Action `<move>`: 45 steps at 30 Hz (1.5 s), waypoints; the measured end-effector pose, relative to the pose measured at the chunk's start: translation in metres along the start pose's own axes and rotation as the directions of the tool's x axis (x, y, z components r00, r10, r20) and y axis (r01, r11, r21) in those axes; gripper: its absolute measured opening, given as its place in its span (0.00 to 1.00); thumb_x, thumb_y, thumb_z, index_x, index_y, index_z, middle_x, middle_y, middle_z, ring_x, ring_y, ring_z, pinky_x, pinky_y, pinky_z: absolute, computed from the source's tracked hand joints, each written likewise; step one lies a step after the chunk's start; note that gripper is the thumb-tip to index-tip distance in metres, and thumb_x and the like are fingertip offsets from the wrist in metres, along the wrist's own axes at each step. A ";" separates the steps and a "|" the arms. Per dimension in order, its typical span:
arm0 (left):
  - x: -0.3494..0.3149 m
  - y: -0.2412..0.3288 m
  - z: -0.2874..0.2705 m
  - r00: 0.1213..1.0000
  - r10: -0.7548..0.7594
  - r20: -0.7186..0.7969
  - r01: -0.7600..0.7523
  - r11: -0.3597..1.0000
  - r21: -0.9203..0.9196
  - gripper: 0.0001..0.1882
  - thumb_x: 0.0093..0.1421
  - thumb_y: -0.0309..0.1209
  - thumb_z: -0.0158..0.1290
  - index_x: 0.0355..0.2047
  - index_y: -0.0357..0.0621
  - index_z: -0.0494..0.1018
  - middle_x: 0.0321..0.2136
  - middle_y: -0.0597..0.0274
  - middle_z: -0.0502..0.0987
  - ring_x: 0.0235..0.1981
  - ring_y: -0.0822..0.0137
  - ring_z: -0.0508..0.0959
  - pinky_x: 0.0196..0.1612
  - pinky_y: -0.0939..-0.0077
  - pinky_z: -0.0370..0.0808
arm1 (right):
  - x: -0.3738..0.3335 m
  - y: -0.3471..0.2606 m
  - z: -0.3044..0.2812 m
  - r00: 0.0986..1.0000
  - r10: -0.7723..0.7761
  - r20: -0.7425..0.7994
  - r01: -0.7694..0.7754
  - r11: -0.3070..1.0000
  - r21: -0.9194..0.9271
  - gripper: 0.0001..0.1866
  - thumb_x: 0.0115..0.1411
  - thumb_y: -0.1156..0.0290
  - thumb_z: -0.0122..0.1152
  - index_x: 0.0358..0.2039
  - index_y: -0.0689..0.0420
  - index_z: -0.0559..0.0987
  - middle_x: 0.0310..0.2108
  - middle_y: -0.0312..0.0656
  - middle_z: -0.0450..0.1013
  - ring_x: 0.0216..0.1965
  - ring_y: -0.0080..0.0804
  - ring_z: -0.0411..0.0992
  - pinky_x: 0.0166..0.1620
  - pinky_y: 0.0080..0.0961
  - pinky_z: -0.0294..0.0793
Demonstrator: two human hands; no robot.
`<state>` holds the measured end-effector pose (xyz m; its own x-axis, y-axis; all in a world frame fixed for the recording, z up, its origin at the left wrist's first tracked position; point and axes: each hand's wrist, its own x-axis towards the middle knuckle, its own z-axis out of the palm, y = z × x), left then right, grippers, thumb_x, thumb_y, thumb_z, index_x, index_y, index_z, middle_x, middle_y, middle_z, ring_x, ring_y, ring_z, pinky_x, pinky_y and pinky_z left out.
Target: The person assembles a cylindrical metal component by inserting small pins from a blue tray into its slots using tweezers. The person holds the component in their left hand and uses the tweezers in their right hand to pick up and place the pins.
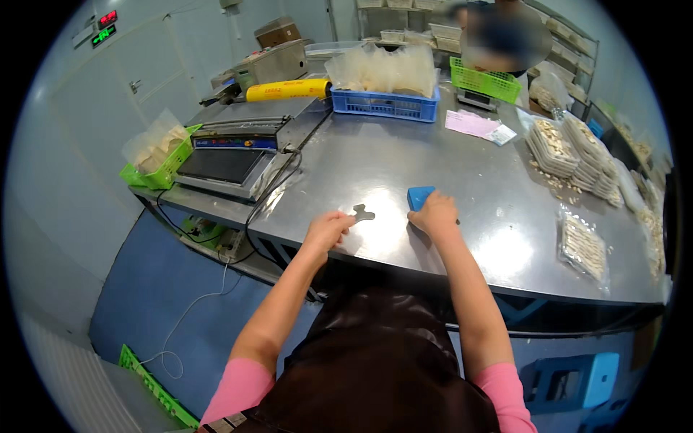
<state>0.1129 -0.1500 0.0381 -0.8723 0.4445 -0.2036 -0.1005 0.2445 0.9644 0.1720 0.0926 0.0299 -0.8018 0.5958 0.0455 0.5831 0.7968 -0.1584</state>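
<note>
My left hand (330,229) is closed, pinching a small flat grey piece with a notched, wrench-like end (363,213), just over the near part of the steel table (325,184). To its right, my right hand (436,215) is wrapped round a blue angular block (419,195) at the tabletop. The block's far end shows; the rest is hidden under my fingers. A small dark bit peeks out at the right side of that hand, too little to name.
At left stands a sealing machine (231,144) with trailing cables and a green basket (170,164). Behind are a yellow roll (289,89) and a blue crate (386,105) of bags. Rightward lie stacked trays (552,149) of pale pieces and a bagged pack (582,247). Another person (505,36) stands across.
</note>
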 end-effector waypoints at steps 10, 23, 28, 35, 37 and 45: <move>0.078 0.014 0.021 0.988 0.136 0.069 -0.121 0.426 0.897 0.28 0.40 0.45 0.64 0.43 0.49 0.78 0.39 0.52 0.77 0.43 0.53 0.76 0.46 0.64 0.73 | -0.017 0.042 -0.004 1.000 -0.021 0.004 0.020 0.984 0.179 0.40 0.40 0.46 0.65 0.43 0.70 0.73 0.44 0.53 0.71 0.47 0.48 0.68 0.50 0.32 0.69; 0.067 -0.002 0.038 0.994 -0.055 -0.091 0.099 0.800 0.592 0.11 0.39 0.33 0.64 0.22 0.41 0.78 0.19 0.57 0.77 0.22 0.59 0.77 0.27 0.67 0.74 | -0.023 0.052 -0.030 0.995 -0.039 0.097 0.003 0.940 0.342 0.42 0.35 0.48 0.69 0.41 0.71 0.70 0.37 0.58 0.75 0.40 0.50 0.75 0.43 0.37 0.75; 0.044 0.017 0.050 0.964 -0.263 -0.034 0.262 0.964 -0.045 0.08 0.46 0.26 0.61 0.29 0.44 0.77 0.21 0.62 0.73 0.15 0.70 0.68 0.15 0.75 0.61 | -0.010 0.061 -0.009 0.979 -0.072 0.192 -0.037 0.858 0.513 0.40 0.34 0.46 0.73 0.36 0.71 0.75 0.30 0.56 0.76 0.33 0.47 0.77 0.38 0.34 0.76; 0.030 0.018 0.113 0.976 -0.215 0.044 0.217 0.912 -0.349 0.10 0.50 0.27 0.60 0.34 0.45 0.75 0.25 0.64 0.75 0.15 0.73 0.67 0.16 0.81 0.62 | -0.017 0.050 0.005 0.916 -0.205 0.345 -0.302 0.217 0.928 0.25 0.50 0.60 0.70 0.33 0.73 0.76 0.26 0.45 0.75 0.25 0.28 0.74 0.29 0.25 0.73; 0.029 0.010 0.110 0.993 -0.115 -0.009 0.106 0.942 -0.319 0.10 0.50 0.28 0.60 0.34 0.42 0.75 0.24 0.64 0.75 0.16 0.74 0.69 0.16 0.80 0.63 | -0.022 0.045 0.014 0.924 -0.210 0.320 -0.312 0.073 0.947 0.24 0.51 0.61 0.69 0.34 0.73 0.75 0.28 0.44 0.75 0.26 0.27 0.73 0.29 0.24 0.73; 0.017 -0.016 0.066 0.975 0.112 -0.190 -0.171 0.927 -0.333 0.30 0.52 0.36 0.62 0.52 0.36 0.64 0.30 0.65 0.70 0.31 0.71 0.73 0.33 0.79 0.72 | -0.045 -0.024 -0.006 0.906 -0.252 0.341 -0.328 0.093 0.940 0.22 0.47 0.76 0.65 0.43 0.71 0.72 0.35 0.46 0.74 0.34 0.32 0.74 0.38 0.26 0.76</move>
<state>0.1312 -0.0895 0.0082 -0.9532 0.2968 -0.0584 -0.1028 -0.1362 0.9853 0.1952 0.0476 0.0378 -0.9179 0.3043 -0.2547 0.1939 -0.2159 -0.9570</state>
